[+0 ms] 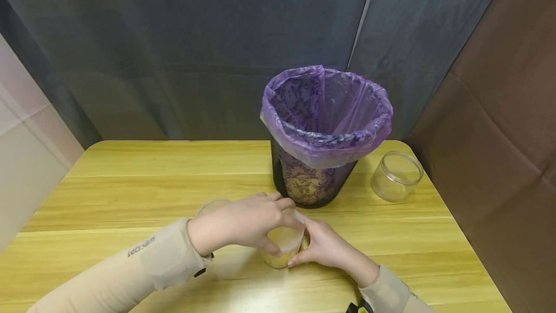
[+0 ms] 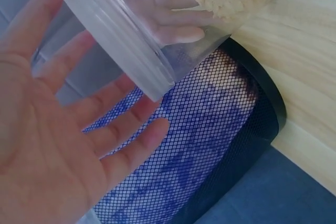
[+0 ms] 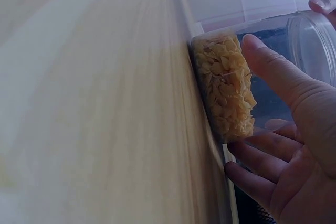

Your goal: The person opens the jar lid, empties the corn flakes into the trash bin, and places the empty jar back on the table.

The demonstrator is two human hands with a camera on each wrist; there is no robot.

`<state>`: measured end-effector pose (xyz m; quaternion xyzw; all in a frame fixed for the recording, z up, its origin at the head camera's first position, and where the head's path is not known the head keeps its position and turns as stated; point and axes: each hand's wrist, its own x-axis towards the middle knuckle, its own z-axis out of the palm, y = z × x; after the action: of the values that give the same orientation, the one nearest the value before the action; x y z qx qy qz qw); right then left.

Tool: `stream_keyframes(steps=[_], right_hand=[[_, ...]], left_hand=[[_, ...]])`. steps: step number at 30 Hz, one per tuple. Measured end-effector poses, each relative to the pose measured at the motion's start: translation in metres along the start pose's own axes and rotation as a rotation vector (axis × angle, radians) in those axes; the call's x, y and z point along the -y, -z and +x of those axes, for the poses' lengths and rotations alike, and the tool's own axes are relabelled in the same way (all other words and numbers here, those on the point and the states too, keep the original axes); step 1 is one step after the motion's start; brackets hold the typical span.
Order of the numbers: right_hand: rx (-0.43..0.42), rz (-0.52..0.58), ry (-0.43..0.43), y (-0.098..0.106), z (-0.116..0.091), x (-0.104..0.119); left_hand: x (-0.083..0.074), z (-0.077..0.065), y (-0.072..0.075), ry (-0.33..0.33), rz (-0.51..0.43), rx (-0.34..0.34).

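The right hand (image 1: pixel 321 243) clamps thumb and fingers round a clear jar (image 1: pixel 278 260) of flakes (image 3: pixel 223 85), standing on the table (image 1: pixel 143 182) near the bin (image 1: pixel 312 182). The left hand's (image 1: pixel 247 219) fingers spread around its lid (image 1: pixel 285 239); I cannot tell whether they grip.

Head camera: up above near side of table (image 1: pixel 147 187), facing forward and down, widest and farthest off. Left wrist camera: close in by palm of left grip (image 1: pixel 247 221), picture tilted, looking past jar (image 1: pixel 284 241) to bin (image 2: pixel 194 145). Right wrist camera: low over table, picture turned sideways, close on right grip (image 1: pixel 322 245) and jar. Jar shared by all three; bin wall by head and left wrist.
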<state>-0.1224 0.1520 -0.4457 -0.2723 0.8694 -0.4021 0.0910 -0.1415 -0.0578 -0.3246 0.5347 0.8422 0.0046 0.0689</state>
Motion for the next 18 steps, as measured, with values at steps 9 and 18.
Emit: stream_keyframes(steps=[9, 18], right_hand=[[-0.004, 0.008, -0.003, -0.0005, -0.0002, -0.0009], [0.003, 0.029, -0.030, -0.0014, -0.0018, -0.0011]], left_hand=[[-0.0015, -0.0004, -0.0045, 0.022, 0.033, -0.093], [-0.0026, 0.0002, -0.0087, 0.052, 0.032, -0.163]])
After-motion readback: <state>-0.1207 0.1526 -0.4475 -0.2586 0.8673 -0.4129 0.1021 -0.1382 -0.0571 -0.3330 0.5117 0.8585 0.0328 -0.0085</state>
